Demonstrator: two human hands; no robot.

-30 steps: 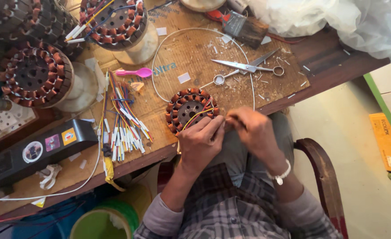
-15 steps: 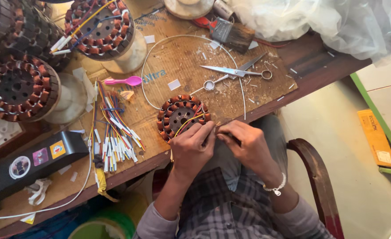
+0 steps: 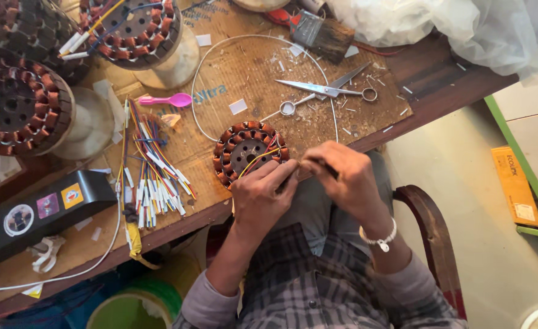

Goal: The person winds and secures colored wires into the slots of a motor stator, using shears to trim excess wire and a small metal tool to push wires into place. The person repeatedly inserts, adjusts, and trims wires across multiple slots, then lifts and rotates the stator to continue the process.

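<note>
A small round motor stator [image 3: 244, 150] with copper coils lies at the near edge of the wooden workbench [image 3: 427, 103]. A yellow wire [image 3: 258, 159] runs from it toward my hands. My left hand [image 3: 263, 194] pinches that wire just in front of the stator. My right hand [image 3: 342, 176] is beside it, its fingers closed on a thin dark piece at the wire's end. Both hands meet over the bench edge above my lap.
Scissors [image 3: 327, 90] lie behind the stator, inside a white wire loop [image 3: 203, 73]. A bundle of coloured wires [image 3: 150, 170], a pink spoon [image 3: 166, 100], larger stators [image 3: 19, 113] and a black box [image 3: 40, 210] are to the left. A brush [image 3: 321, 33] lies at the back.
My hands and the stator keep the same hold on the wire. The view has shifted slightly, so the bench items sit a little lower and to the left in frame.
</note>
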